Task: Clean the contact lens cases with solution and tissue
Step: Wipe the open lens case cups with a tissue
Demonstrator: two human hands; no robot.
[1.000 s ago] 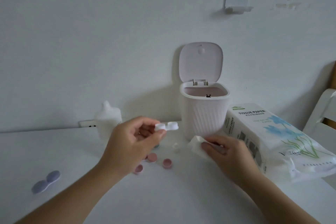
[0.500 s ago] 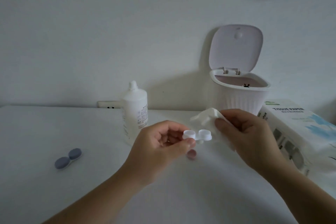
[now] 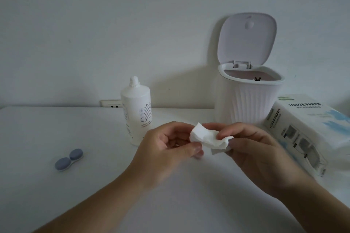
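A white table (image 3: 56, 204) stands against a pale wall. At the far left lies a blue-grey contact lens case (image 3: 69, 159), capped and untouched. To its right, near the wall, stands the solution bottle (image 3: 137, 111), upright. In the middle, above the table, the person's left hand (image 3: 166, 149) curls thumb and fingers toward the right hand; what it holds is covered by a crumpled white tissue (image 3: 210, 138), so the case being wiped cannot be seen and is presumably beneath. The right hand (image 3: 253, 149) pinches the tissue between thumb and fingertips and presses it against the left hand's fingers. To wipe well, I would judge the left hand should keep the hidden case steady while the right twists a clean fold into each well, turning to dry paper as it dampens. Behind, to the right, a small ribbed bin (image 3: 250, 104) stands with its lid raised, and a pack of tissue paper (image 3: 303, 126) lies beside it.
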